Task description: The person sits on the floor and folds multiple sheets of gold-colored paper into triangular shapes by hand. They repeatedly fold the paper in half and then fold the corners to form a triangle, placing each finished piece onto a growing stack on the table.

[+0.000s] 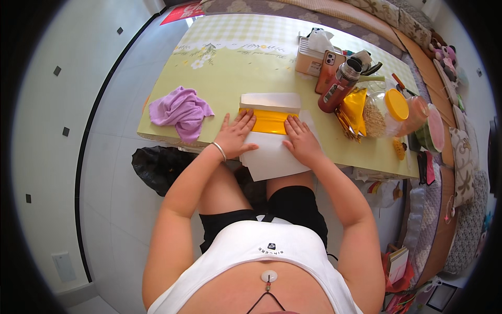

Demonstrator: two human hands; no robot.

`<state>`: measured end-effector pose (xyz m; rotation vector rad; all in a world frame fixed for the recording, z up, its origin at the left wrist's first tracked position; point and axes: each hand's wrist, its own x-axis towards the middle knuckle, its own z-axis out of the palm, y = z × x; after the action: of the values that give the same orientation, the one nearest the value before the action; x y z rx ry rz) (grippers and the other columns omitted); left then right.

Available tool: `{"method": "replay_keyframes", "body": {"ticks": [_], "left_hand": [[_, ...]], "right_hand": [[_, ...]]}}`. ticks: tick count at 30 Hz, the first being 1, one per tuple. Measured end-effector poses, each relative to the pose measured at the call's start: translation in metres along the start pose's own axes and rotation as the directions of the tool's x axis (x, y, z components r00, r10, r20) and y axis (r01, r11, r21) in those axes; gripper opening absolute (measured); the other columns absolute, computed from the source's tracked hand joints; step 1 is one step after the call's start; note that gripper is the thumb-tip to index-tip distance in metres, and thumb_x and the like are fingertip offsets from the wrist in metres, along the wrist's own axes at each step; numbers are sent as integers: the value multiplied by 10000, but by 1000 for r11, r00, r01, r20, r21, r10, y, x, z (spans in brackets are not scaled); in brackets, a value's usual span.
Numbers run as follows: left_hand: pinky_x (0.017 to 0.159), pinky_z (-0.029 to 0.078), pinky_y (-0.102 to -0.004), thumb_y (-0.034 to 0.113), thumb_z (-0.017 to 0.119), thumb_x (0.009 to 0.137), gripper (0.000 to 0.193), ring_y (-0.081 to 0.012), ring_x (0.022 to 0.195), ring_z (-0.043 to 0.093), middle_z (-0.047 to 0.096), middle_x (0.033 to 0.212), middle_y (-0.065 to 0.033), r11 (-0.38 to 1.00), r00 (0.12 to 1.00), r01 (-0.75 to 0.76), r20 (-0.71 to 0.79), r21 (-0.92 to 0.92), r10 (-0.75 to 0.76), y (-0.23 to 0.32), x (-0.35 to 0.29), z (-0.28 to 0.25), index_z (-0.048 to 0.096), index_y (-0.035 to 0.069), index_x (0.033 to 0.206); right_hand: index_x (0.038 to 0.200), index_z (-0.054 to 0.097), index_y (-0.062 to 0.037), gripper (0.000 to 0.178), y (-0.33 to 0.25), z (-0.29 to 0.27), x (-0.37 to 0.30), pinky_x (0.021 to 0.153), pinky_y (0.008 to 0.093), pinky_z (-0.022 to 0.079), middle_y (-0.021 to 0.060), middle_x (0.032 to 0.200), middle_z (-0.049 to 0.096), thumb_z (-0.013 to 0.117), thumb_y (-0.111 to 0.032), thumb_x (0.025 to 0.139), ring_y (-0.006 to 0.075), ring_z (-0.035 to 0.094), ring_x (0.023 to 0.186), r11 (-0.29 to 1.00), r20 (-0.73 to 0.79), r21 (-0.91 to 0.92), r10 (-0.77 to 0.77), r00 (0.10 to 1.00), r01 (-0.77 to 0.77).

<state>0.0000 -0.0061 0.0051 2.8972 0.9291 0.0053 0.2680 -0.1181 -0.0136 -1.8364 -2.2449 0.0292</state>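
A strip of shiny gold foil (269,122) lies across white paper sheets (274,154) at the table's near edge. The paper hangs a little over that edge toward my lap. Beyond the foil, a folded white paper flap (270,100) touches its far side. My left hand (237,135) presses flat with its fingertips on the foil's left end, thumb out over the paper. On the right end of the foil rest the fingertips of my right hand (301,140), its fingers stretched out. Neither hand grips anything.
A crumpled purple cloth (181,112) lies left on the table (235,63). To the right stand a dark red bottle (339,89), a phone (328,70), a tissue box (309,57), folded gold foil (354,112) and a yellow-lidded jar (377,118). A black bag (157,167) sits below.
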Motion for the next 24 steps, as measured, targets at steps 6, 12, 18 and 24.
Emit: {"method": "replay_keyframes", "body": {"ticks": [6,12,18,24], "left_hand": [[1204,103,-605,675,498,917,861,-293,1525,214,311,1622,-130,997,991,-29,-126,78,38,-17,19,-10,417,54,1508],[876,459,-443,269,731,753,226,-296,951,603,636,946,-102,984,925,-167,-338,56,176,30,41,-23,665,83,863],[608,485,-395,138,619,733,56,-265,676,603,574,687,-80,975,794,-140,-569,172,214,51,56,7,605,95,700],[654,512,-398,132,669,738,64,-293,726,623,602,728,-92,998,842,-58,-536,23,62,49,47,8,659,72,757]], "right_hand": [[1188,622,62,373,-16,-17,16,1103,543,389,239,1279,629,577,-155,888,352,586,1236,952,-25,-293,-99,995,87],[937,668,-21,181,-13,-16,35,979,534,459,177,1004,707,577,-150,848,326,676,987,947,31,-313,-72,997,78],[907,642,-68,114,-26,-57,36,906,506,481,149,854,689,604,-161,853,309,673,905,998,34,-56,-6,999,8],[798,667,-84,49,-5,-21,28,796,421,526,105,840,676,666,-133,804,315,663,856,997,-236,73,20,971,-3]]}}
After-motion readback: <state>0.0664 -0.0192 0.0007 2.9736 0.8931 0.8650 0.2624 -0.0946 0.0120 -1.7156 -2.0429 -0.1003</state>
